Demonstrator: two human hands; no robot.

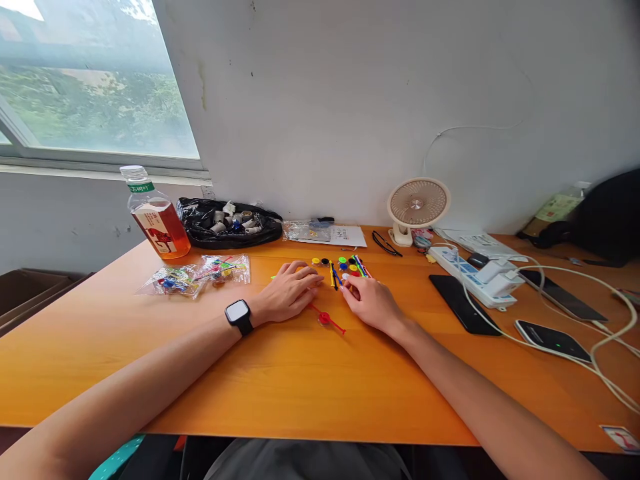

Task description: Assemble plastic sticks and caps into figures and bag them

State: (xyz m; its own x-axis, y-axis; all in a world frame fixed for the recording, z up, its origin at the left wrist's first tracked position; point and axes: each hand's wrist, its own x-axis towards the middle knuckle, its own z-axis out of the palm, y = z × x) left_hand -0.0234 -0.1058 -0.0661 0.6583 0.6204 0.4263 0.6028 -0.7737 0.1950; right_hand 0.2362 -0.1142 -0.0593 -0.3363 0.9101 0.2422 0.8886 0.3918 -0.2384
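Note:
My left hand (290,293) lies palm down on the orange table (280,380), fingers stretched flat toward a heap of small coloured plastic discs and sticks (345,267). A black smartwatch (239,315) sits on that wrist. My right hand (370,301) rests just right of it, fingers curled and pinching at the near edge of the coloured sticks. A red stick with a red disc (327,319) lies on the table between the two hands, touching neither as far as I can see.
Two clear bags of coloured parts (195,275) lie left. A tea bottle (156,217) and a black bag of white pieces (227,223) stand behind. Small fan (417,207), glasses (386,244), power strip (473,275), cables and three phones (553,339) are on the right.

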